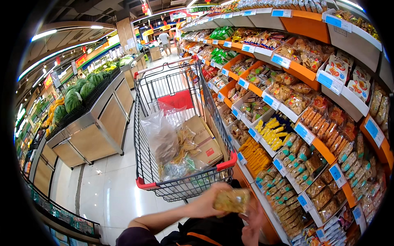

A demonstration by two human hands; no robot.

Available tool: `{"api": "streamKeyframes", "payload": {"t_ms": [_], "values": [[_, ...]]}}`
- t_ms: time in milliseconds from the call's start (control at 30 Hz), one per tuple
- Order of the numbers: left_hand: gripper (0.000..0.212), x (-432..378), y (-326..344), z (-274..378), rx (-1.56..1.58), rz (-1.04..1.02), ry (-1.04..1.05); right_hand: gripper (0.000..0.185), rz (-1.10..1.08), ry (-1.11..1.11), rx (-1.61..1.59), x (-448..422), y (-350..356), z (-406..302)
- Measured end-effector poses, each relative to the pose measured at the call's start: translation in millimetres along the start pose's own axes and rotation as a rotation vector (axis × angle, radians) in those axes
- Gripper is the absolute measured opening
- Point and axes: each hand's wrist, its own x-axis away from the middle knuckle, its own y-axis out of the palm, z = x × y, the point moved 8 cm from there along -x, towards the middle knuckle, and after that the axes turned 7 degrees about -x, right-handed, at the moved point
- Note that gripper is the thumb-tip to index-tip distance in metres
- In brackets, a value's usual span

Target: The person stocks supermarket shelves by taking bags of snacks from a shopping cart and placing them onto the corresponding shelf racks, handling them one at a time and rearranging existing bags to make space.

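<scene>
My left hand [207,200] grips a clear-wrapped golden-brown snack bar [231,200] low in the view, in front of my body. Close to the packet's right end is my right hand [254,220], blurred; whether it touches the wrapper I cannot tell. Just beyond my hands stands a wire shopping cart [184,181] with red plastic corners. Inside it lie a flattened cardboard box [205,135], a cloudy plastic bag [160,135], a bag of yellowish-brown food [186,143] and clear packets with green parts [184,167].
Tiered shelves [326,156] run along the right, with wrapped snacks in bins and blue price tags. A wood-panelled produce stand [89,135] holds watermelons [74,100] on the left. Glossy floor tiles [120,184] lie between stand and cart. A person [164,40] is far down the aisle.
</scene>
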Motion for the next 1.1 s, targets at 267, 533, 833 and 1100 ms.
{"api": "streamKeyframes", "payload": {"t_ms": [267, 533, 833, 1100], "values": [[0.086, 25, 120, -49, 0.271, -0.149, -0.106, 0.048, 0.27, 0.476, 0.185, 69, -63, 102], [0.045, 17, 154, -94, 1.012, -0.258, -0.727, 0.046, 0.839, 0.453, -0.394, 54, -112, 108], [0.031, 5, 162, -90, 0.499, -0.338, -0.379, 0.086, 0.723, 0.495, -0.355, 69, -119, 114], [0.033, 1, 194, -54, -0.219, -0.055, -0.171, 0.075, 0.529, 0.331, 0.198, 87, -122, 112]]}}
